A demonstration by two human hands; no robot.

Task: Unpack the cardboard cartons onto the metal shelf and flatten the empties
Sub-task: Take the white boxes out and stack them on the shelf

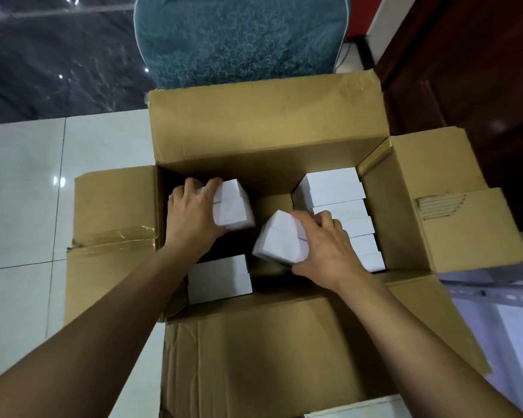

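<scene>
An open brown cardboard carton [272, 140] stands on the floor with all flaps folded out. Inside it, my left hand [190, 215] grips a stack of two small white boxes [234, 208] at the carton's left side. My right hand [323, 248] grips another pair of small white boxes [276, 239], tilted, near the middle. A row of several white boxes [334, 188] stands along the carton's right wall. Two more white boxes [219, 279] lie at the near left corner, partly under my left forearm.
White floor tiles [25, 191] spread to the left. A teal cushioned seat [239, 37] stands behind the carton, and dark wooden furniture [465, 70] is at the right. A metal shelf edge [492, 288] shows at the lower right. Another white box [356, 410] peeks in at the bottom.
</scene>
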